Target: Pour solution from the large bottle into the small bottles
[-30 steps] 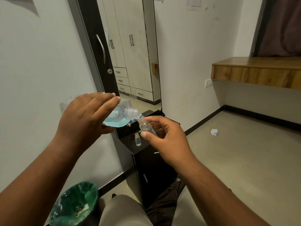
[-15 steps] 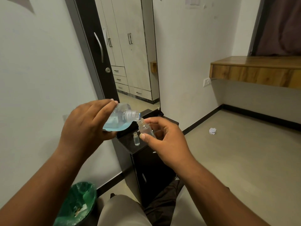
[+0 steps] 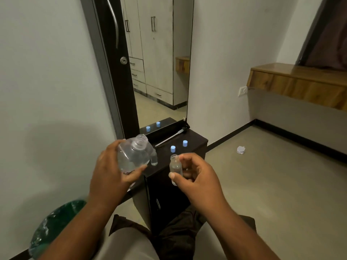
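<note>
My left hand (image 3: 110,171) grips the large clear bottle (image 3: 134,156), held upright with its open mouth facing up and pale liquid inside. My right hand (image 3: 195,177) pinches a small clear bottle (image 3: 176,167), upright and uncapped, a short way right of the large one. Both are above the front of the dark cabinet top (image 3: 195,142). A second small bottle (image 3: 154,159) stands on the cabinet behind the large bottle, partly hidden by it. Two blue caps (image 3: 173,148) (image 3: 185,143) lie on the cabinet top.
A tall mirror (image 3: 159,59) rises behind the cabinet, reflecting wardrobes and the caps. A white stick-like item (image 3: 171,136) lies along the mirror's base. A green-lined bin (image 3: 56,228) sits low left. A wooden shelf (image 3: 298,81) juts from the right wall. Crumpled paper (image 3: 241,149) lies on the floor.
The large bottle went from tilted with its mouth at the small bottle to upright. Both hands dropped lower and drew apart, and the view tipped down to show the caps.
</note>
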